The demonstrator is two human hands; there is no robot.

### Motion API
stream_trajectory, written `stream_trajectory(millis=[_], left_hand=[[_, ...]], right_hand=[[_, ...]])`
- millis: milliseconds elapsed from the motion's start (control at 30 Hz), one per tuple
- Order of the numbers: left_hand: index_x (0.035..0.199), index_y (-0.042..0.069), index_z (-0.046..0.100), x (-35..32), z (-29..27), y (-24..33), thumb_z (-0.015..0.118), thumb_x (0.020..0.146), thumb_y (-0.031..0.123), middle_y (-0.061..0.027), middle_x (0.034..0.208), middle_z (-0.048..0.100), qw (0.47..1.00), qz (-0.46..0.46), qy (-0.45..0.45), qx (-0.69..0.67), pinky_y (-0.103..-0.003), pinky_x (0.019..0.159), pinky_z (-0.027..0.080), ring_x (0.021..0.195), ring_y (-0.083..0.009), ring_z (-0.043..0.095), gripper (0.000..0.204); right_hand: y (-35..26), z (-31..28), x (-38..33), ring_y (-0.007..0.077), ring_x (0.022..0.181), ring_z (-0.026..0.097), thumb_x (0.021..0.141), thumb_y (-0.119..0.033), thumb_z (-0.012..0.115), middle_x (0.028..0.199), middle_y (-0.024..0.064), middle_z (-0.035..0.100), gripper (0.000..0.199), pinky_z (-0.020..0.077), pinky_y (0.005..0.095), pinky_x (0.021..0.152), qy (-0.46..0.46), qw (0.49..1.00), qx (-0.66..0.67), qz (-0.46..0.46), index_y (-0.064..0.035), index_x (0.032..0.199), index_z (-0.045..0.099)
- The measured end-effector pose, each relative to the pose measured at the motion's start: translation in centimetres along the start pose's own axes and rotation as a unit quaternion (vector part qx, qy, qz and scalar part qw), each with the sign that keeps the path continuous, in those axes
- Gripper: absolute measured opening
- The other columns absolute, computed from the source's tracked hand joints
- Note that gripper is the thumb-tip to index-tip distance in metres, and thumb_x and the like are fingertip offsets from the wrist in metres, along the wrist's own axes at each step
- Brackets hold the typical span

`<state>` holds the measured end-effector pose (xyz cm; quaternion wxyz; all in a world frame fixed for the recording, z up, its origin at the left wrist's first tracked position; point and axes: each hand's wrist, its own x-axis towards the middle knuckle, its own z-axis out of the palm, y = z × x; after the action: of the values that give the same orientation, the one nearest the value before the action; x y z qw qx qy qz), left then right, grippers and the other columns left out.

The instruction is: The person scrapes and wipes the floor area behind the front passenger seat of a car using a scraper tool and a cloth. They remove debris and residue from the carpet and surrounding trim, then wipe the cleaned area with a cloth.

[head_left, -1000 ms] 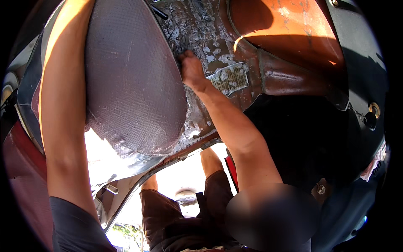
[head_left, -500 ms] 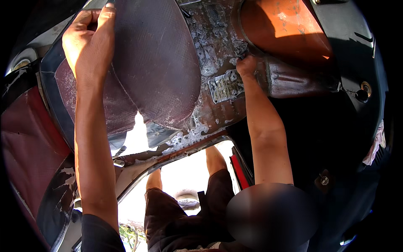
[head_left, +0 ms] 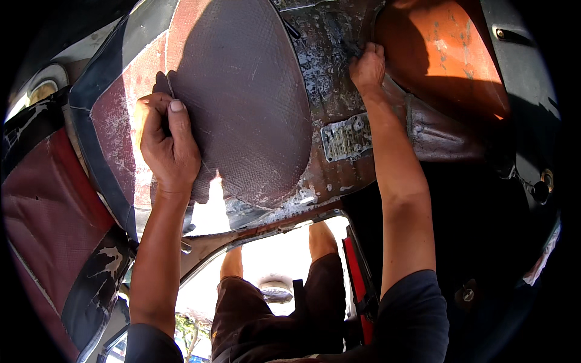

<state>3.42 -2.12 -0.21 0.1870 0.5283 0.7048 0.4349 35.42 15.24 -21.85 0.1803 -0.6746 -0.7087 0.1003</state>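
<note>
Your left hand [head_left: 166, 142] is clamped on the left edge of the grey mat [head_left: 242, 97]: thumb flat on its face, other fingers curled behind the rim. The mat sits centre-left and far, laid over the rusty, flaky floor pan [head_left: 330, 78], its near edge lifted, with daylight showing under it.

Your right hand [head_left: 367, 63] is far right, pressed on the pan at the seam next to the orange panel [head_left: 448, 54]. Fingers are bent on the metal; can't tell if they pinch anything.

The riveted plate [head_left: 346, 138] sits between mat and right forearm. Worn red seat [head_left: 48, 224] on the left, your legs [head_left: 272, 302] near, below the door opening.

Risks as I read them:
1. 1-sided grip. Pull from the left only and the mat likely twists or tears at its frayed left rim.
2. Flaking rust near your right fingers; sliding along that seam could cut skin.
3. Mat's right edge lies close to the plate's rivets and could snag.
4. Arms fully extended, poor leverage; a sudden release would jerk you back.
</note>
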Motion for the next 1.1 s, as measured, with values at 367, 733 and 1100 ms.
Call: stream_trajectory(millis=[367,733,1100], left_hand=[[0.081,0.000,0.049,1.3,0.1,0.0,0.057,0.094,0.002,-0.0112,0.080,0.048,0.994,0.077,-0.012,0.075,-0.032,0.061,0.039,0.068,-0.0186,0.046,0.015],[0.079,-0.001,0.048,1.6,0.1,0.4,0.058,0.092,0.001,-0.0122,0.081,0.047,0.992,0.075,-0.031,0.095,-0.033,0.058,0.037,0.068,-0.0196,0.047,0.016],[0.083,-0.002,0.044,2.4,1.3,1.7,0.054,0.098,0.011,-0.0092,0.086,0.041,0.993,0.063,-0.058,0.076,-0.032,0.068,0.035,0.074,-0.0177,0.039,0.022]], right_hand=[[1.4,1.6,-12.9,0.0376,0.098,0.061,0.071,-0.008,0.074,0.109,0.0174,0.060,0.035,0.0527,0.0444,0.087,-0.342,0.931,0.113,-0.058,-0.0035,0.103,0.061],[1.4,2.8,11.4,0.0424,0.111,0.061,0.084,-0.006,0.058,0.124,0.0239,0.059,0.029,0.0514,0.0463,0.095,-0.179,0.979,-0.098,-0.021,-0.0033,0.110,0.070],[-1.4,12.2,-28.2,0.0228,0.084,0.064,0.082,-0.011,0.060,0.085,0.0076,0.065,0.015,0.0502,0.0323,0.076,-0.186,0.910,0.369,-0.030,-0.0081,0.096,0.065]])
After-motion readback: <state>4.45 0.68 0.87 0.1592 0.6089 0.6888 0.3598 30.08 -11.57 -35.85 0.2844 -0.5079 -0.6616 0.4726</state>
